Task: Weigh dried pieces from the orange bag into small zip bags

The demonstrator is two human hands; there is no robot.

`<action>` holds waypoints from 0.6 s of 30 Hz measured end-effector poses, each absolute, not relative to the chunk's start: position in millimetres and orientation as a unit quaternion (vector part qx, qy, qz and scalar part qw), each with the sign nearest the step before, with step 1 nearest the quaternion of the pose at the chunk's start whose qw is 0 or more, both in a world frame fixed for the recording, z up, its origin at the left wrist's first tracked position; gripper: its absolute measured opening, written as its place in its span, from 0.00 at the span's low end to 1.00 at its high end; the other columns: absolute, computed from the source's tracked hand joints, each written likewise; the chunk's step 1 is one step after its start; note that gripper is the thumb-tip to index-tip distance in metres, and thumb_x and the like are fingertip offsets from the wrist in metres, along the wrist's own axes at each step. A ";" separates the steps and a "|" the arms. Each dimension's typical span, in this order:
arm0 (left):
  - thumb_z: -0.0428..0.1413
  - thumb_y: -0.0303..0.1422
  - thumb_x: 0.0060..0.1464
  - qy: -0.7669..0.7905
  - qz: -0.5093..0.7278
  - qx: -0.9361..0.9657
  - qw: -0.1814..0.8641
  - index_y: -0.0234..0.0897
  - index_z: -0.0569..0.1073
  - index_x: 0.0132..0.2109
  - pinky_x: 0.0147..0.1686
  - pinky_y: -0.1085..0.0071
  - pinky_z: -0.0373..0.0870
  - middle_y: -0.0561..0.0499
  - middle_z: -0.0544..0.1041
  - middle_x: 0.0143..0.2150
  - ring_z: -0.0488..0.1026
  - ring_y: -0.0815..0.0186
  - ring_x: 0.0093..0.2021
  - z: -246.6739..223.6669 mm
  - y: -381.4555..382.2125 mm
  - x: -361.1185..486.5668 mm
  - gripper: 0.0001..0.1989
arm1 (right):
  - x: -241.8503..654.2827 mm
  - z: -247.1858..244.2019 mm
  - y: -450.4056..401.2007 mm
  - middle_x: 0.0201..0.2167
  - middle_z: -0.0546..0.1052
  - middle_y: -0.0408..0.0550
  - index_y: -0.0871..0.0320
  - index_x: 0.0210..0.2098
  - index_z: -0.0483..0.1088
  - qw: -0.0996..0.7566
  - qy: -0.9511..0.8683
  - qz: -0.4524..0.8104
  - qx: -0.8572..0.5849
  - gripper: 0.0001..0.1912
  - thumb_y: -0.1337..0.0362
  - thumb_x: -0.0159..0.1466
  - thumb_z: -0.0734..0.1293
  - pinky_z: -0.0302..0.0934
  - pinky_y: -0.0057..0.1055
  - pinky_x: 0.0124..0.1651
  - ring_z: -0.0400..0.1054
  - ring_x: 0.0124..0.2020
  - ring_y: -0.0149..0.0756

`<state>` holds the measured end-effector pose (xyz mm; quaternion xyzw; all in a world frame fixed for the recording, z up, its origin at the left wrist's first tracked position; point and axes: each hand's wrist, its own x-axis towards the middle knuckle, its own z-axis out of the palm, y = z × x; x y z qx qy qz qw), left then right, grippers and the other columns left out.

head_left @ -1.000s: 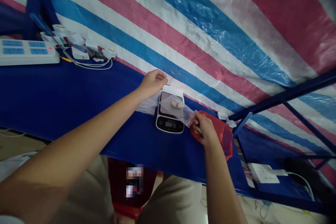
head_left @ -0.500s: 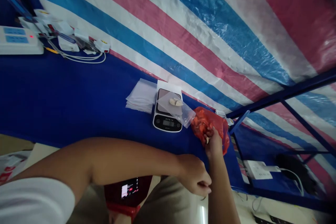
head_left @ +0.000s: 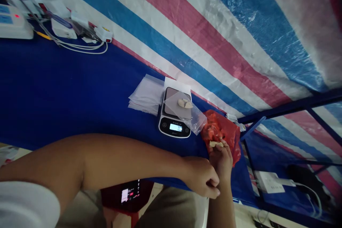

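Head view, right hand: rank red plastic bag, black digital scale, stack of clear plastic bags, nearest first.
1. Red plastic bag, touching the right hand.
2. Black digital scale, left of the bag.
3. Stack of clear plastic bags, left of the scale.

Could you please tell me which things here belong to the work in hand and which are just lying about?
Part of the work: right hand holding a pale piece; left hand; red plastic bag; digital scale; clear bag on it; stack of clear bags.

Lying about: power strip; chargers and cables; striped tarp.
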<state>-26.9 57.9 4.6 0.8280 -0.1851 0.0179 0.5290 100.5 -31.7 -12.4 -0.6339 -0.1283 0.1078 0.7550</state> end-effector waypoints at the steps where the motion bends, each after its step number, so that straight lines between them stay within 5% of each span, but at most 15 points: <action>1: 0.58 0.36 0.55 -0.183 0.017 0.828 0.530 0.38 0.64 0.24 0.24 0.73 0.57 0.60 0.65 0.20 0.62 0.73 0.22 4.0 57.9 -26.9 0.15 | 100.2 -11.9 -31.2 0.28 0.74 0.38 0.54 0.39 0.73 0.756 -0.122 0.109 -0.634 0.17 0.67 0.48 0.73 0.73 0.32 0.38 0.72 0.30 0.32; 11: 0.59 0.35 0.54 -0.181 0.016 0.822 0.540 0.38 0.65 0.24 0.25 0.74 0.57 0.59 0.65 0.20 0.62 0.73 0.22 7.2 59.5 -27.4 0.14 | 83.2 1.8 -24.4 0.38 0.80 0.44 0.54 0.42 0.77 0.759 -0.052 0.124 -0.638 0.18 0.61 0.51 0.78 0.72 0.24 0.37 0.75 0.36 0.31; 18: 0.58 0.35 0.54 -0.178 0.017 0.827 0.534 0.38 0.65 0.23 0.25 0.73 0.56 0.60 0.65 0.20 0.61 0.73 0.22 7.7 60.1 -28.4 0.15 | 80.6 1.3 -25.1 0.34 0.79 0.39 0.55 0.38 0.75 0.751 -0.063 0.119 -0.647 0.18 0.59 0.50 0.80 0.70 0.21 0.36 0.75 0.34 0.27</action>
